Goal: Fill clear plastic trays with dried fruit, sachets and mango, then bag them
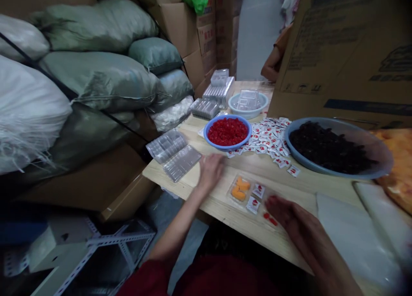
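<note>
Head view: one clear plastic tray (250, 189) lies flat on the wooden table (299, 186), close to the near edge, between the person's hands. Its long axis runs from upper left to lower right in the frame, roughly parallel to that edge. The left end points toward the left hand (210, 170); the right end points under the right hand (298, 221).

Contents by position along the axis: orange pieces (238, 193) at the left end, two printed sachets (253, 204) mid-length, one above the other, and red pieces (273, 221) at the right end.

Right hand: fingers extended and held together above the right end; whether the fingertips grip anything cannot be determined. Left hand: fingers bent down toward the table, beyond the tray; any grip is likewise not verifiable.

Surroundings: an opened-out plastic pack (183, 162) sits just left of the left hand, its fold rising rightward. Beyond that hand stands a blue bowl (227, 148) of red pieces, with a sachet pile (269, 136) beside it. Farther right, a large basin (322, 169) holds dark pieces (328, 146).
</note>
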Tool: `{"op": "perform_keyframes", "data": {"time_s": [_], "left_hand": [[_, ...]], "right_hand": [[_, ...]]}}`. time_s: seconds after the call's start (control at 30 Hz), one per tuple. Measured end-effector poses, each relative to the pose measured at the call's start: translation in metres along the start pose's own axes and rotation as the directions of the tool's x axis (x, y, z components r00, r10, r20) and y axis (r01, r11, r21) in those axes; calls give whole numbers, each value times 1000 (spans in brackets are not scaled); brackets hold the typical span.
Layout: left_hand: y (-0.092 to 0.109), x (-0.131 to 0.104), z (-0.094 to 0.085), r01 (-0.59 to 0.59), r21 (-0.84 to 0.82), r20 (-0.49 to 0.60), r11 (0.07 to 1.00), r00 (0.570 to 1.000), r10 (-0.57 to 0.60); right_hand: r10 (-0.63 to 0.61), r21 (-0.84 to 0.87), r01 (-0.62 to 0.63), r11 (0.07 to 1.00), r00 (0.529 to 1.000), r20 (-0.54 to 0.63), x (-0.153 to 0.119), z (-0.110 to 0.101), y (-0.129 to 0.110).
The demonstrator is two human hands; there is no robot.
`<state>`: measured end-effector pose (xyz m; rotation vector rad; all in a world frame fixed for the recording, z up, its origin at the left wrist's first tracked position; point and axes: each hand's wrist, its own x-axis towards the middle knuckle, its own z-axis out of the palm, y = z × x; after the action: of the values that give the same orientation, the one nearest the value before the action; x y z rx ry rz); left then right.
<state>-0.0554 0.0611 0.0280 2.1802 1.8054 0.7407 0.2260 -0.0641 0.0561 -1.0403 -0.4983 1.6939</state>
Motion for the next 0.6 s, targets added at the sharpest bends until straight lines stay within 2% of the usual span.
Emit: {"op": "perform_keyframes", "data": {"time_s": [0.03, 0.07, 0.13, 0.23, 0.37, 0.6], "left_hand": [[-25, 7, -13, 166, -19, -10, 986, 986, -166], [-49, 13, -26, 242, -14, -3, 970, 970, -242], [-90, 22, -48, 345, -5, 46, 939, 938, -344], [-131, 27, -61, 433, -24, 177, 901, 889, -423], [-155, 26, -56, 488, -101, 293, 867, 847, -443], [-168, 20, -47, 468, -158, 282, 870, 865, -414]], "right_hand": [[-7, -29, 5, 1000, 996, -85, -5, -13, 0], [-12, -55, 3, 999, 985, -172, -8, -25, 0], [-13, -86, -13, 996, 954, -298, -12, -43, 2], [27, -72, -53, 996, 947, -322, -11, -51, 9], [41, -51, -59, 997, 951, -308, -9, -44, 16], [57, -42, -73, 996, 953, -297, -13, -40, 21]]}}
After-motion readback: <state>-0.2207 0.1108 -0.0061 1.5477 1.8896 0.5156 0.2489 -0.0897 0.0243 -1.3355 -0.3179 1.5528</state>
